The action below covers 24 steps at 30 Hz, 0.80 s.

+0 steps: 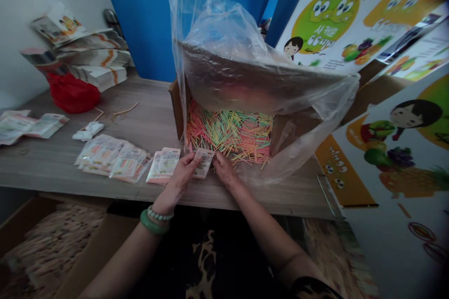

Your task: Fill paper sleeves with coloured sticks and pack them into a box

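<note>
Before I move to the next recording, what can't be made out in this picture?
All in the head view:
- Print on the held packet: too small, partly covered by the left hand.
- Whether the right hand pinches anything: fingertips too small and blurred.
- How far back the colored sticks reach: hidden by the draped plastic bag.
- What the lower-left heap is: blurred, cut off by the picture's edge.

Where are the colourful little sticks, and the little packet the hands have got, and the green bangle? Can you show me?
Colourful little sticks [231,133]: head view, middle of the pile.
Little packet [203,168]: head view, its uncovered lower front.
Green bangle [153,227]: head view, the lower part of its ring.
</note>
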### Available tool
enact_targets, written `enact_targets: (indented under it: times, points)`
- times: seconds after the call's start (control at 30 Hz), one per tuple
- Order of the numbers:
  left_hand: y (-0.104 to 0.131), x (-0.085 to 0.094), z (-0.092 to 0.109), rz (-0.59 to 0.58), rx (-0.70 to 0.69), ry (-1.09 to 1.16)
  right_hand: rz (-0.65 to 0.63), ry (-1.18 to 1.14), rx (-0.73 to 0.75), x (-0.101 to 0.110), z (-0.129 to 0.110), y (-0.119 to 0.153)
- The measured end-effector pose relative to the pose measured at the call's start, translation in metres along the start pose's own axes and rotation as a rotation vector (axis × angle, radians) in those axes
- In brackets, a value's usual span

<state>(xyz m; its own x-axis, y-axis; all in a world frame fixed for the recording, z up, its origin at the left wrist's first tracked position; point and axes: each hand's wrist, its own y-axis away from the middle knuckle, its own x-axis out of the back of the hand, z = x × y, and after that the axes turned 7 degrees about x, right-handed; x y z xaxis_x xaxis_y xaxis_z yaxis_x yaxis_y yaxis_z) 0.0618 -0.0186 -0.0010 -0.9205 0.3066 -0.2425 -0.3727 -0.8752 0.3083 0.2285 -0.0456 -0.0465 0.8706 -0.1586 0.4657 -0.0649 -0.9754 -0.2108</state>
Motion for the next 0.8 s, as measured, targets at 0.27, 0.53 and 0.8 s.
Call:
enact_targets:
  times: [0.27, 0.53, 0.8]
  points:
    - [-0.003, 0.013, 0.002, 0.000, -0.102, -0.076, 0.055, 0.197, 0.132, 0.008, -0.005, 0.007]
    - [-0.009, 0.028, -0.018, 0.006, -0.118, -0.197, -0.077, 0.156, 0.055, 0.000, -0.001, 0.003]
    - [-0.008, 0.023, -0.017, 0.098, -0.196, -0.294, 0.149, -0.063, 0.036, 0.006, -0.007, -0.006]
